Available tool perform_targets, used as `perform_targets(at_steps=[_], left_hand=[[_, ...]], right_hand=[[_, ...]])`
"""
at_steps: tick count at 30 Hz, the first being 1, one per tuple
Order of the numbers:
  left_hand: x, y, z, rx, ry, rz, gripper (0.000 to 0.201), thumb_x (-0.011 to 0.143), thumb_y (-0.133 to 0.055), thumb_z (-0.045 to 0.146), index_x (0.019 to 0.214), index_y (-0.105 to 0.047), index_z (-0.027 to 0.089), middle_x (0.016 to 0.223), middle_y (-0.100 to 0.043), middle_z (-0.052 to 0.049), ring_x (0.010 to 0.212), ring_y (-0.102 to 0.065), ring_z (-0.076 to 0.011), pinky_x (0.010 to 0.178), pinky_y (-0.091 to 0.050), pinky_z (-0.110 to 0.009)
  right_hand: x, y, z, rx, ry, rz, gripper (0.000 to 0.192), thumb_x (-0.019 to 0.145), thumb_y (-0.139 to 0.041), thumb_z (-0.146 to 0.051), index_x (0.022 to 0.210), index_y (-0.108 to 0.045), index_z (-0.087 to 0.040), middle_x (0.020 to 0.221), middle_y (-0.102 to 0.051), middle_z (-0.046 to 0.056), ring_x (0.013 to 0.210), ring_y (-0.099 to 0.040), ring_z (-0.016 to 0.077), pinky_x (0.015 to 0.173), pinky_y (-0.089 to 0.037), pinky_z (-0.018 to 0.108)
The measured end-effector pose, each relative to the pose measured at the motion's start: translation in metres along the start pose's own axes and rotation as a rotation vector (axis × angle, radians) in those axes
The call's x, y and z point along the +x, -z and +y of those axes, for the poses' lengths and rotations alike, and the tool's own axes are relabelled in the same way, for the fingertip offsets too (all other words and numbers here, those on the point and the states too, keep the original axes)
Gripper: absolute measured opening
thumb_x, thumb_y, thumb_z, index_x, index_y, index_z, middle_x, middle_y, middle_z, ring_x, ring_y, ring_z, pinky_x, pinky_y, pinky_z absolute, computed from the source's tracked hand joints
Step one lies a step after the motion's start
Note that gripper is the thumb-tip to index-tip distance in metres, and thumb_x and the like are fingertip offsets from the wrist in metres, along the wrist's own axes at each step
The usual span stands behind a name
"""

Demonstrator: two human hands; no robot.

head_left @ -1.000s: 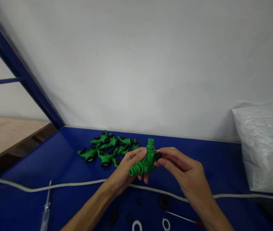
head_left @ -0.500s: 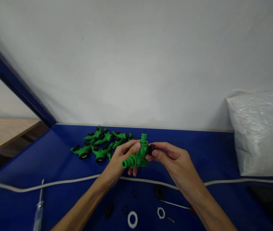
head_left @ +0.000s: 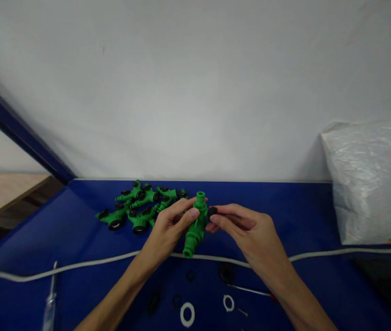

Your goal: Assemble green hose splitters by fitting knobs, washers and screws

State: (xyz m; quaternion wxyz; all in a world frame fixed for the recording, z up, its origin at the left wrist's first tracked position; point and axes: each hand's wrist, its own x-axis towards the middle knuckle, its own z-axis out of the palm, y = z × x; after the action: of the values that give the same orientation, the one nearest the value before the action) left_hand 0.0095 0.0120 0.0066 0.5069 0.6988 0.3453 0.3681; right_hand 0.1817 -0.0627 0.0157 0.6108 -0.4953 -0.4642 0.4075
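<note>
My left hand [head_left: 174, 223] is closed around a green plastic hose splitter [head_left: 197, 226], held above the blue table. One of its ribbed ends points up and away, another down toward me. A small black knob [head_left: 211, 212] is pinched between the thumb and fingers of my right hand [head_left: 241, 225], right beside the splitter's right side. Whether the knob is seated on the splitter or just touching it, I cannot tell. Behind my left hand lie several similar green splitters [head_left: 140, 219] with black valve handles and black collars.
A white cable [head_left: 92, 263] crosses the table. Near me lie white rings [head_left: 187, 315], black rings [head_left: 190, 276], a round black part [head_left: 226, 272], a red-handled screwdriver [head_left: 248, 289] and a small screw [head_left: 242, 312]. A clear-handled screwdriver [head_left: 50, 299] is at left, a plastic-wrapped package [head_left: 371, 184] at right.
The green splitter has been turned, so its near end now points more toward me instead of left. My right hand and the black knob have shifted slightly left with it.
</note>
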Motion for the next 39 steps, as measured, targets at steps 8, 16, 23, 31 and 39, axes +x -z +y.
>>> perform_targets(at_steps=[8, 16, 23, 31, 39], left_hand=[[-0.003, 0.000, 0.001, -0.052, 0.162, -0.170, 0.056, 0.091, -0.052, 0.064, 0.079, -0.072, 0.013, 0.085, -0.062, -0.007, 0.049, -0.053, -0.0101, 0.035, -0.041, -0.021], [-0.003, 0.001, 0.004, -0.015, 0.103, -0.202, 0.045, 0.094, -0.055, 0.055, 0.096, -0.071, 0.013, 0.094, -0.065, -0.008, 0.064, -0.065, -0.0154, 0.048, -0.052, -0.022], [-0.008, -0.012, -0.003, -0.302, 0.239, -0.236, 0.071, 0.086, -0.062, 0.065, 0.132, -0.055, 0.012, 0.059, -0.062, 0.001, 0.042, -0.057, -0.0132, 0.039, -0.043, -0.020], [-0.012, -0.012, 0.000, -0.423, 0.271, -0.211, 0.060, 0.084, -0.064, 0.066, 0.109, -0.060, 0.012, 0.049, -0.051, 0.006, 0.034, -0.044, -0.0067, 0.033, -0.028, -0.015], [-0.012, -0.011, -0.003, -0.494, 0.286, -0.303, 0.056, 0.087, -0.054, 0.071, 0.102, -0.052, 0.017, 0.045, -0.056, 0.004, 0.030, -0.045, -0.0091, 0.029, -0.028, -0.015]], right_hand=[[-0.007, 0.000, 0.004, -0.394, 0.577, 0.022, 0.026, 0.090, -0.062, -0.003, 0.101, -0.080, -0.019, 0.096, -0.075, 0.007, 0.081, -0.073, 0.0144, 0.078, -0.061, 0.023], [-0.002, -0.002, 0.010, -0.404, 0.568, 0.048, 0.024, 0.090, -0.065, -0.008, 0.099, -0.081, -0.023, 0.083, -0.073, 0.003, 0.066, -0.071, 0.0130, 0.066, -0.059, 0.021], [-0.005, -0.006, 0.011, -0.381, 0.499, 0.045, 0.023, 0.094, -0.063, -0.020, 0.105, -0.081, -0.029, 0.093, -0.072, 0.006, 0.081, -0.071, 0.0175, 0.074, -0.061, 0.028], [-0.009, -0.014, 0.006, -0.369, 0.562, 0.074, 0.020, 0.088, -0.072, -0.015, 0.098, -0.082, -0.028, 0.085, -0.061, 0.002, 0.073, -0.064, 0.0143, 0.068, -0.055, 0.027], [-0.010, -0.017, 0.010, -0.426, 0.504, 0.077, 0.021, 0.089, -0.070, -0.019, 0.105, -0.080, -0.028, 0.087, -0.059, 0.002, 0.074, -0.060, 0.0147, 0.066, -0.052, 0.028]])
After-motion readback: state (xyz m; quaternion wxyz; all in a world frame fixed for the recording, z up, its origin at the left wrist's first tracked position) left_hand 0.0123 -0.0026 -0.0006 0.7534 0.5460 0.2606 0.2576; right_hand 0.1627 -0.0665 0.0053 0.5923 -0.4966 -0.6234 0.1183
